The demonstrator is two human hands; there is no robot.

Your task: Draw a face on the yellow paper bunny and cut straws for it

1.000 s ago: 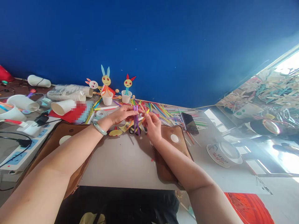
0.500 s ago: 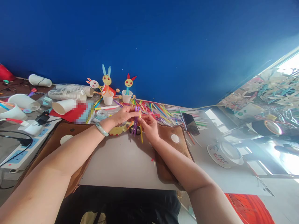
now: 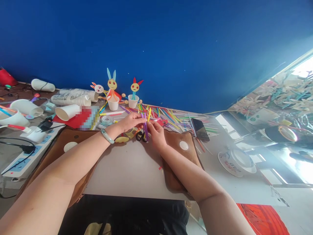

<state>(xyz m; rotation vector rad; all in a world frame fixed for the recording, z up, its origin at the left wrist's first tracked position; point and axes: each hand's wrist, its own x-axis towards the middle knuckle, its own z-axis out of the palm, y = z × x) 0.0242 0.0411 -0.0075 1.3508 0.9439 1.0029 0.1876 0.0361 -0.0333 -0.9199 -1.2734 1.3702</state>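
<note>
Above the far part of the table, my left hand (image 3: 134,121) pinches thin purple straws (image 3: 146,133) that stand roughly upright. Close against it on the right, my right hand (image 3: 156,132) has its fingers closed on a yellow straw (image 3: 149,114), whose upper end sticks up above the fingertips. Both sets of fingertips meet around the straws, so the exact crossing point is hidden. Black-handled scissors (image 3: 141,136) lie just behind and below the straws. Yellow cut-out paper (image 3: 122,139) lies beside the scissors, partly under my left hand.
Many coloured straws (image 3: 171,117) are strewn along the wall. Paper cups with rabbit figures (image 3: 113,101) stand at the back. Brown cushions (image 3: 178,163) flank the table. A phone (image 3: 200,129) lies right, a power strip (image 3: 24,161) left, and stacked paper cups (image 3: 70,99) behind it.
The yellow straw hung down below my right hand before; now it points upward beside the purple straws. The purple straws have tilted slightly. Both hands stay in nearly the same place.
</note>
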